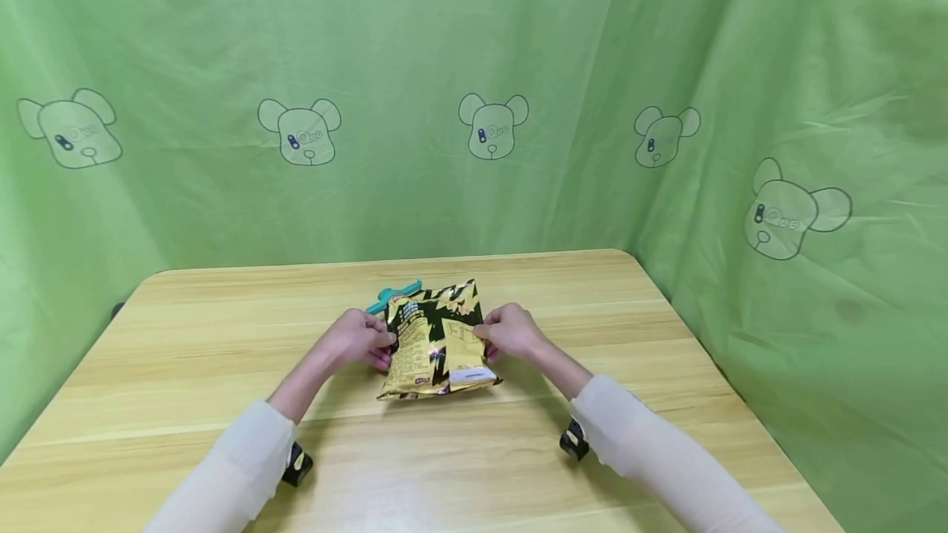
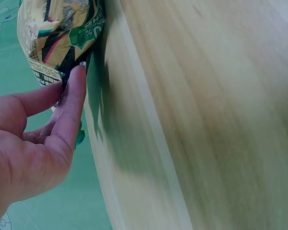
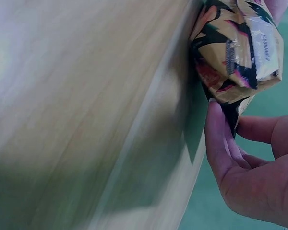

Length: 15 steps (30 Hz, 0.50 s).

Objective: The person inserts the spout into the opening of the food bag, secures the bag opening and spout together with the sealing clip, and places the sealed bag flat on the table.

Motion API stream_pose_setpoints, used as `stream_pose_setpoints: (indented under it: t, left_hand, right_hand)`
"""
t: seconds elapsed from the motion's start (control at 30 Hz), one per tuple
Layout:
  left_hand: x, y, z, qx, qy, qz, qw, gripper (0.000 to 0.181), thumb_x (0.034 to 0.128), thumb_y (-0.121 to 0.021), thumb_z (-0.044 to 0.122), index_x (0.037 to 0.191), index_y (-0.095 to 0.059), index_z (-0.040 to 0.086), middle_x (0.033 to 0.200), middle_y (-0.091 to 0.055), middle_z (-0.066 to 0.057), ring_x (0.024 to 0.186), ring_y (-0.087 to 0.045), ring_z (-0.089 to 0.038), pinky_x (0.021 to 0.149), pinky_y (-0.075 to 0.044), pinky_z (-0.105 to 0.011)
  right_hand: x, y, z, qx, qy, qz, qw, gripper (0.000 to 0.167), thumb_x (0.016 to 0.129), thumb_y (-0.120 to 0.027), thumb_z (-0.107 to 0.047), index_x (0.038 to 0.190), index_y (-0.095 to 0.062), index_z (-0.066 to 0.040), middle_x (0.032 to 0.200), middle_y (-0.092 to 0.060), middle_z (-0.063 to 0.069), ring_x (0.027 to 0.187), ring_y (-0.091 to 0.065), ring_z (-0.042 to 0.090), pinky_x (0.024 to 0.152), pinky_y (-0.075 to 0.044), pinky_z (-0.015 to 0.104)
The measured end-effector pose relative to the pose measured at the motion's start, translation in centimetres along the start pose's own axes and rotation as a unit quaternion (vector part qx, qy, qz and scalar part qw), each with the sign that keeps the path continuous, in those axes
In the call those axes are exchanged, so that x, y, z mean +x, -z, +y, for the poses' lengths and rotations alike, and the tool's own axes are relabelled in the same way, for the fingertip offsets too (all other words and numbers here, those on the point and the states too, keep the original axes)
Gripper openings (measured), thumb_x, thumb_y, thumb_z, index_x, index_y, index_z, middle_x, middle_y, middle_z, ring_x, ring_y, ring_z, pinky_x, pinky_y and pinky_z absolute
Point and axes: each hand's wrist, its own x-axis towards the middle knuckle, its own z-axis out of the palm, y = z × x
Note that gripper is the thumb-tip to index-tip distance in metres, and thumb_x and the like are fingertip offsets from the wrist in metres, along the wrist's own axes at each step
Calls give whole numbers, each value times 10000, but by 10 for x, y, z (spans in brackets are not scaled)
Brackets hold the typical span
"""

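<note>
A gold and black snack bag (image 1: 439,344), printed with text and a white label, is held between both hands over the middle of the table. My left hand (image 1: 362,339) pinches its left edge between thumb and fingers, also plain in the left wrist view, where the bag (image 2: 62,33) bulges above the fingertips. At the opposite edge my right hand (image 1: 511,330) pinches the bag the same way; the right wrist view shows thumb and fingers on a dark corner of the bag (image 3: 237,52). Behind the bag lies a teal bag clip (image 1: 395,294), partly covered by it.
The wooden table (image 1: 222,352) has light grain and rounded far corners. A green curtain (image 1: 400,31) with printed bear heads hangs behind it and along both sides. Black wrist devices (image 1: 298,465) show under the pale sleeves (image 1: 237,467).
</note>
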Motion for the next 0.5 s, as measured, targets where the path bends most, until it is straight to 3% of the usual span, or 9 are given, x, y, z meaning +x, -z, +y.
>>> stream_pose_setpoints:
  t: [0.5]
  left_hand:
    - [1,-2,0,158,102,-143,9997,112,987,-602,20,971,-663,-73,873,-690,-180,700,-701,-236,722,-628,-359]
  right_hand:
    - [2,-1,6,236,-25,-178,9996,179,980,-654,-137,932,-695,30,765,-689,155,651,-707,266,691,-629,406]
